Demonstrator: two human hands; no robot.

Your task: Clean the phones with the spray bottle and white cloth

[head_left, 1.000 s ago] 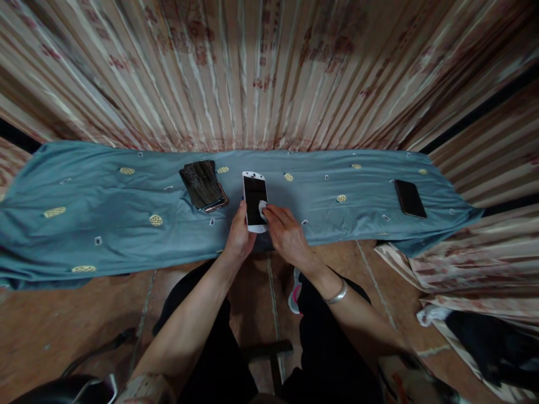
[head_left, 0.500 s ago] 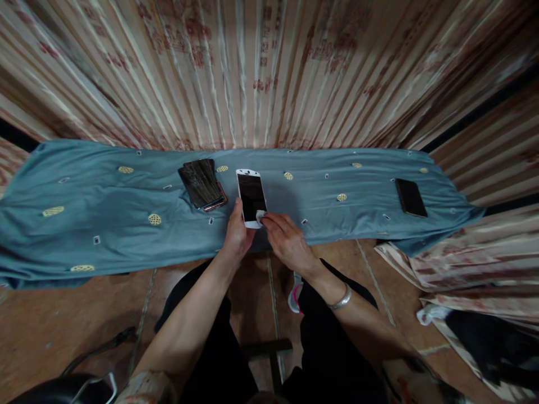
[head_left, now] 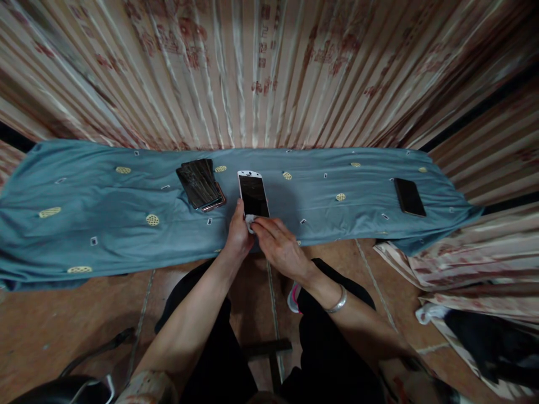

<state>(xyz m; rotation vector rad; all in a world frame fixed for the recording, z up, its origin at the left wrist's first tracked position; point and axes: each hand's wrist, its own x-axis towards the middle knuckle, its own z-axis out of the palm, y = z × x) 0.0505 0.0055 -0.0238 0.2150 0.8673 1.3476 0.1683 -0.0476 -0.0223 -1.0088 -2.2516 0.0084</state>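
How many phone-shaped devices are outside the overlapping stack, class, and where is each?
2: a white phone in the left hand, and a dark phone-shaped device near the right end of the blue cloth. Devices in the stack overlap; some may be hidden.

You can't read any word, brand or number here. On the blue cloth [head_left: 122, 196], the small white-edged patches [head_left: 94, 241] carry dark marks too small for you to decipher. The curtain's [head_left: 231, 101] reddish column of character-like figures [head_left: 263, 46] is too blurred for you to read.
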